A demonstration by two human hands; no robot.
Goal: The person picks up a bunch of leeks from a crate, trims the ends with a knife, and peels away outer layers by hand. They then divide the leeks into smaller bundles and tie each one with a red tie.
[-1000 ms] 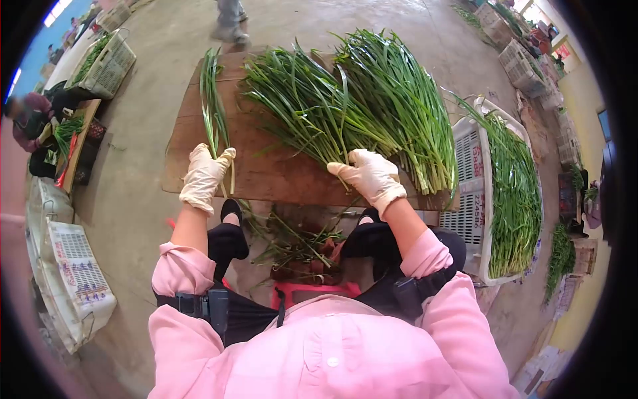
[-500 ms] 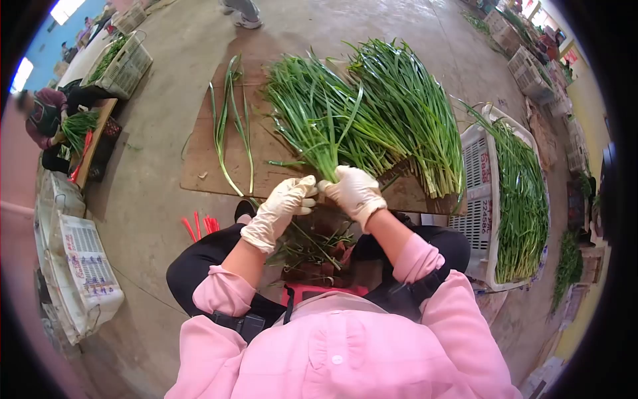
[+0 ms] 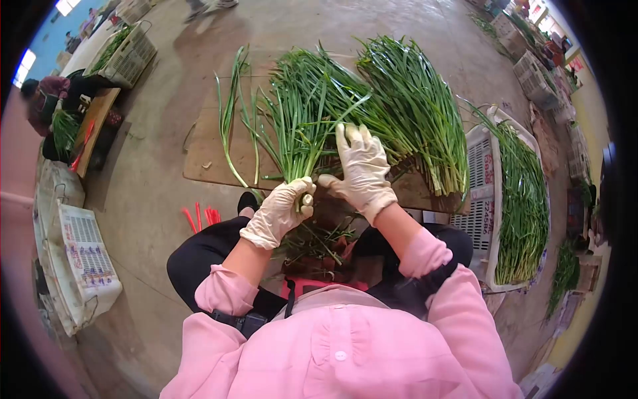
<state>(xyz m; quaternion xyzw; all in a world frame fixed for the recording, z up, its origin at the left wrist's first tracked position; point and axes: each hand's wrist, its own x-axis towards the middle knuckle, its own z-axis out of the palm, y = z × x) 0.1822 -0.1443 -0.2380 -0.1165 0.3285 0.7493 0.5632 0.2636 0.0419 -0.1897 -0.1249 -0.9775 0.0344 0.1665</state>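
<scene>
Head view: the left hand (image 3: 279, 211), in a pale glove, is closed around the lower stems of a bunch of long green stalks (image 3: 299, 126), just past the near edge of the brown tabletop (image 3: 206, 146). The bunch's leaves fan out toward the far side, over the tabletop. The right hand (image 3: 362, 169), gloved the same way, is open, with its fingers pointing away and its thumb toward the left hand. It lies just right of the bunch, at the near edge of the middle pile (image 3: 362, 100); its fingertips seem to touch the leaves there, though the overlap makes that hard to be sure of.

The middle pile lies right beside the bunch, and a fuller right pile (image 3: 425, 120) lies alongside it, cut ends toward the near edge. A few loose stalks (image 3: 229, 120) lie apart on the left of the tabletop.

To the right on the floor (image 3: 149, 193), a white crate (image 3: 480, 196) holds more stalks (image 3: 522, 206), laid lengthwise. Below the near edge of the tabletop are green scraps (image 3: 312, 243), between the wearer's knees, with a pinkish-red object (image 3: 302, 286) nearer. Red strips (image 3: 211, 216) show beside the left knee. At the near left stands another pale crate (image 3: 90, 259); farther off on the left, a person (image 3: 53, 100) sits at a wooden bench (image 3: 98, 126), holding greens (image 3: 65, 130).
</scene>
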